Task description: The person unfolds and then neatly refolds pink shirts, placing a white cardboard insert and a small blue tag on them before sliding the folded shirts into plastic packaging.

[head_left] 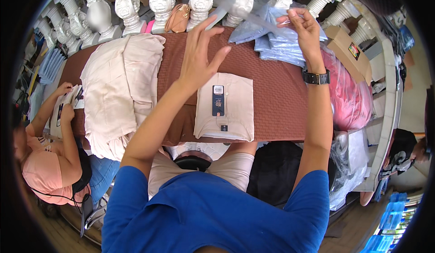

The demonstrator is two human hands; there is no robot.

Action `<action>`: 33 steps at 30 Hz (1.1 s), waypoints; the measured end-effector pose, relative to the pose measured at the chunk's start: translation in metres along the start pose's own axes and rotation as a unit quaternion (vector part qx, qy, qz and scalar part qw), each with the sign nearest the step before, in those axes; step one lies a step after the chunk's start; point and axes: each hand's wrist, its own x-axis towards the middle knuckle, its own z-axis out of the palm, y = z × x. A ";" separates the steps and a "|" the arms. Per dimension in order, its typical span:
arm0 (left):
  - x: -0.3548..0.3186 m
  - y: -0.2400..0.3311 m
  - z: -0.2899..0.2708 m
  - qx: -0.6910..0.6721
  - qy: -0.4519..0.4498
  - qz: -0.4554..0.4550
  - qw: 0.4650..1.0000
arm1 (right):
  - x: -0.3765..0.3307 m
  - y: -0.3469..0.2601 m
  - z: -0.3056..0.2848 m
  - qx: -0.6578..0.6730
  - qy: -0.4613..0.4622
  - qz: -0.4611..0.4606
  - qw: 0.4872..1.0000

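Observation:
Above the far part of the table, my right hand, with a dark watch on the wrist, pinches a clear plastic bag. The bag stretches leftward, thin and partly see-through. My left hand is raised with thumb and fingers apart, close to the bag's left end, and no grip on it shows. Between my forearms a folded beige shirt lies flat on the table. A dark hang tag rests on its front, with a small dark label below.
A brown cloth covers the table. A tall beige garment pile stands left; bagged blue garments lie far right, near red bagged garments and a cardboard box. White balusters line the back. A co-worker handles a shirt at left.

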 end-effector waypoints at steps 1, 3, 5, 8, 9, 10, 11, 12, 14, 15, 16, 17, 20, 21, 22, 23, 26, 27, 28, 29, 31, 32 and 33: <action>0.015 -0.003 -0.005 0.032 0.000 0.036 0.999 | 0.001 0.000 0.004 0.013 -0.017 0.004 1.000; 0.043 -0.002 -0.013 0.048 0.022 0.068 0.996 | 0.001 0.001 0.015 0.020 -0.052 0.014 0.998; 0.060 -0.009 -0.026 0.059 -0.008 0.064 0.996 | 0.004 0.001 0.037 0.017 -0.091 0.019 0.996; 0.069 -0.035 -0.035 0.023 -0.151 0.000 0.988 | 0.005 0.001 0.069 0.020 -0.113 0.035 0.993; 0.070 -0.045 -0.036 -0.048 -0.197 -0.064 0.977 | 0.007 0.005 0.077 0.016 -0.122 0.036 0.992; 0.071 -0.053 -0.039 -0.119 -0.241 -0.127 0.955 | 0.010 0.008 0.084 0.027 -0.118 0.046 0.992; 0.070 -0.060 -0.039 -0.188 -0.282 -0.188 0.922 | 0.012 0.011 0.091 0.012 -0.108 0.038 0.993; 0.066 -0.061 -0.037 -0.190 -0.243 -0.167 0.936 | 0.013 0.013 0.098 -0.003 -0.096 0.032 0.995; 0.061 -0.068 -0.040 -0.214 -0.241 -0.194 0.927 | 0.014 0.021 0.107 -0.006 -0.087 0.027 0.996; 0.058 -0.071 -0.042 -0.226 -0.239 -0.208 0.921 | 0.015 0.025 0.110 0.006 -0.091 0.029 0.995; 0.055 -0.073 -0.043 -0.236 -0.233 -0.210 0.920 | 0.016 0.029 0.113 0.018 -0.094 0.031 0.995; 0.051 -0.074 -0.044 -0.245 -0.228 -0.213 0.918 | 0.016 0.033 0.115 0.016 -0.087 0.043 0.995; 0.045 -0.074 -0.049 -0.248 -0.249 -0.244 0.904 | 0.018 0.042 0.120 0.014 -0.073 0.065 0.995; 0.044 -0.074 -0.051 -0.246 -0.263 -0.258 0.897 | 0.019 0.046 0.121 0.016 -0.071 0.065 0.995; 0.044 -0.073 -0.052 -0.232 -0.268 -0.256 0.899 | 0.018 0.050 0.121 0.017 -0.068 0.065 0.995; 0.044 -0.073 -0.053 -0.219 -0.273 -0.255 0.901 | 0.017 0.054 0.121 0.009 -0.061 0.061 0.996; 0.043 -0.077 -0.057 -0.185 -0.305 -0.262 0.897 | 0.013 0.056 0.128 0.009 -0.047 0.050 0.998; 0.043 -0.077 -0.056 -0.176 -0.319 -0.264 0.893 | 0.011 0.058 0.128 0.020 -0.044 0.050 0.998; 0.043 -0.077 -0.055 -0.162 -0.328 -0.260 0.894 | 0.010 0.059 0.128 0.031 -0.040 0.050 0.997; 0.043 -0.077 -0.055 -0.148 -0.337 -0.255 0.894 | 0.010 0.060 0.126 0.011 -0.036 0.045 0.998; 0.042 -0.076 -0.053 -0.162 -0.344 -0.272 0.884 | 0.009 0.058 0.124 -0.030 -0.027 0.036 0.999; 0.041 -0.076 -0.053 -0.191 -0.341 -0.295 0.872 | 0.008 0.058 0.123 -0.003 -0.023 0.040 0.999; 0.040 -0.076 -0.053 -0.218 -0.337 -0.317 0.859 | 0.008 0.056 0.124 0.023 -0.021 0.045 0.999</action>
